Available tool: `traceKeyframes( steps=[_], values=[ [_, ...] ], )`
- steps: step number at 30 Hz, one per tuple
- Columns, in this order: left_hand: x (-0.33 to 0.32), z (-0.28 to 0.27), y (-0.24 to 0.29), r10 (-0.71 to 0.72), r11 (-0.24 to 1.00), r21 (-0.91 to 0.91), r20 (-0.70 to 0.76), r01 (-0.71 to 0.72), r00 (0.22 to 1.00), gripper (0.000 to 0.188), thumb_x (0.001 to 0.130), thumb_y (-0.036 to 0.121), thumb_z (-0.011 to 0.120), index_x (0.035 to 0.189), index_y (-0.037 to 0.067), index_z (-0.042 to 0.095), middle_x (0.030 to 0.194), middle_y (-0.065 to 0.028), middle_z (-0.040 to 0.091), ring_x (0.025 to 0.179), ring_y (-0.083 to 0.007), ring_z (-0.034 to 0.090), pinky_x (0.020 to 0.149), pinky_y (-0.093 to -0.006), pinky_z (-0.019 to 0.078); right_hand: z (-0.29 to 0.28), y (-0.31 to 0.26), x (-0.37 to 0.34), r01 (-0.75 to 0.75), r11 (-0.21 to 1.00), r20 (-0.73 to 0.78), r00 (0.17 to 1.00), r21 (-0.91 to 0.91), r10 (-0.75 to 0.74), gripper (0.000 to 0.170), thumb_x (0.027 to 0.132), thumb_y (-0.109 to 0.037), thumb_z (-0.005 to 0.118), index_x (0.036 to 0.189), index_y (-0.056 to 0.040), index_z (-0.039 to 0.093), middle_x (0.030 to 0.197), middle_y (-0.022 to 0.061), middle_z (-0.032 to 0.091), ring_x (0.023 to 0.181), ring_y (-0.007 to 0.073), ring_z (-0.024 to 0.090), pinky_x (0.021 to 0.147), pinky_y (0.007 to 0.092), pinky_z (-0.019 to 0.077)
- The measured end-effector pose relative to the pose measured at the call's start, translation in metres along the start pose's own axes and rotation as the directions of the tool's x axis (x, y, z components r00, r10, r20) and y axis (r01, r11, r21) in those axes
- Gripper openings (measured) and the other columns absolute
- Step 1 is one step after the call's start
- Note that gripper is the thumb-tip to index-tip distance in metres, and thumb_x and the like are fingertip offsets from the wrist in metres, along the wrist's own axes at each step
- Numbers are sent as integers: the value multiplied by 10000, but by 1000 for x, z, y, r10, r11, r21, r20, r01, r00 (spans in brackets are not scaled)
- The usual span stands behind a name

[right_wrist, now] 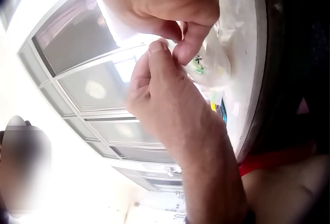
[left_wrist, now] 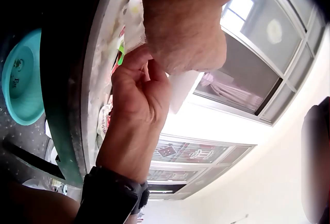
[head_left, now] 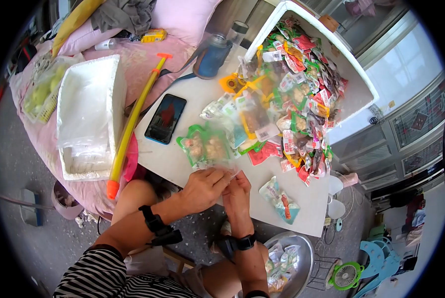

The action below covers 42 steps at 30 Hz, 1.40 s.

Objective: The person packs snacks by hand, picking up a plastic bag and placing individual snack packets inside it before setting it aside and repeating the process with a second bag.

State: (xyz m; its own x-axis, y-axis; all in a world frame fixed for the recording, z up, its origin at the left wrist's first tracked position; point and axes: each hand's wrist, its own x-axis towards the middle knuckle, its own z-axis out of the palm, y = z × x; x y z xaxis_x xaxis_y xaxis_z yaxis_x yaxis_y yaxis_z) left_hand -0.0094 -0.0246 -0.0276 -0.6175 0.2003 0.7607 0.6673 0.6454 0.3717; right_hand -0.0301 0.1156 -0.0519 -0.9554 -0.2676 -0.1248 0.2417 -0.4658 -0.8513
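Close together over the table's near edge, my left hand (head_left: 205, 187) and right hand (head_left: 238, 197) pinch the edge of a clear plastic bag (right_wrist: 214, 64) between thumbs and fingertips. The bag's thin film spreads hazily away from my fingers in the head view, overlapping green-edged snack packets (head_left: 202, 146). Beyond it, a heap of small sealed packets (head_left: 302, 99) in red, yellow and green spills from a white foam box (head_left: 364, 89). One white and teal packet (head_left: 279, 199) lies apart, to the right of my right hand.
A phone (head_left: 165, 119) and a blue bottle (head_left: 213, 57) are on the white table (head_left: 307, 213). Left of it, a yellow tube (head_left: 138, 121) with orange ends leans by a second foam box (head_left: 88, 124). Below the table's right side, a metal basin (head_left: 306, 260) holds packets.
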Motion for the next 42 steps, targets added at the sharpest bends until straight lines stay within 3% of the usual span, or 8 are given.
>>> traceKeyframes(
  steps=[5,14,18,20,24,28,32,42],
  values=[
    [1,-2,-5,-18,1000,0,18,18,1000,408,640,25,636,1042,-44,615,862,-130,593,700,-289,613,579,-371,513,19,-8,8,-28,986,158,987,162,3,548,911,30,424,1444,-10,302,1461,134,396,1314,269,417,1079,377,369],
    [0,-3,-3,-45,999,-21,88,47,995,421,671,30,640,1085,-30,592,869,-127,574,722,-293,606,606,-375,505,17,-1,14,4,914,114,992,406,-55,522,900,-21,444,1410,11,335,1410,164,446,1254,271,478,1033,367,418],
    [0,-6,-5,-77,997,-13,184,81,980,401,709,57,691,1094,-18,607,846,-129,552,720,-300,602,597,-367,499,-15,-22,12,-160,974,-7,987,-159,161,313,922,-86,517,1216,22,524,1075,140,621,901,189,618,775,307,521],
    [-5,-8,-6,-94,995,-3,254,98,963,436,699,92,725,1107,-1,603,852,-123,538,734,-298,598,608,-366,497,-12,-42,0,-177,783,-199,977,-597,69,241,925,-114,559,1119,27,577,918,109,641,727,143,612,642,287,524],
    [0,-14,-2,-123,992,33,351,119,928,540,641,158,784,1129,26,596,886,-118,530,783,-297,594,640,-375,493,-27,-34,10,147,505,-88,907,-851,-412,315,849,-71,644,1154,-24,580,908,107,639,682,157,590,604,300,504],
    [0,-13,0,-108,994,64,362,91,926,617,592,176,807,1152,37,589,909,-117,521,800,-301,580,664,-382,491,-15,-27,20,237,301,85,893,-924,-441,401,789,-15,655,1182,-63,594,925,109,655,656,215,587,639,350,511],
    [6,-20,3,-105,992,105,311,76,945,656,594,121,793,1206,49,569,898,-104,499,790,-297,556,678,-388,480,-10,-37,23,239,580,-77,881,-779,-467,235,856,-4,589,1074,-45,670,694,-6,581,598,54,494,558,238,441],
    [21,-31,5,30,991,-127,-85,-40,996,288,679,-79,698,957,-9,677,760,-102,528,634,-230,521,522,-317,411,-10,-88,-10,381,791,92,918,-479,-386,151,867,-21,614,1011,-22,662,738,-42,551,650,20,468,571,187,396]
  ],
)
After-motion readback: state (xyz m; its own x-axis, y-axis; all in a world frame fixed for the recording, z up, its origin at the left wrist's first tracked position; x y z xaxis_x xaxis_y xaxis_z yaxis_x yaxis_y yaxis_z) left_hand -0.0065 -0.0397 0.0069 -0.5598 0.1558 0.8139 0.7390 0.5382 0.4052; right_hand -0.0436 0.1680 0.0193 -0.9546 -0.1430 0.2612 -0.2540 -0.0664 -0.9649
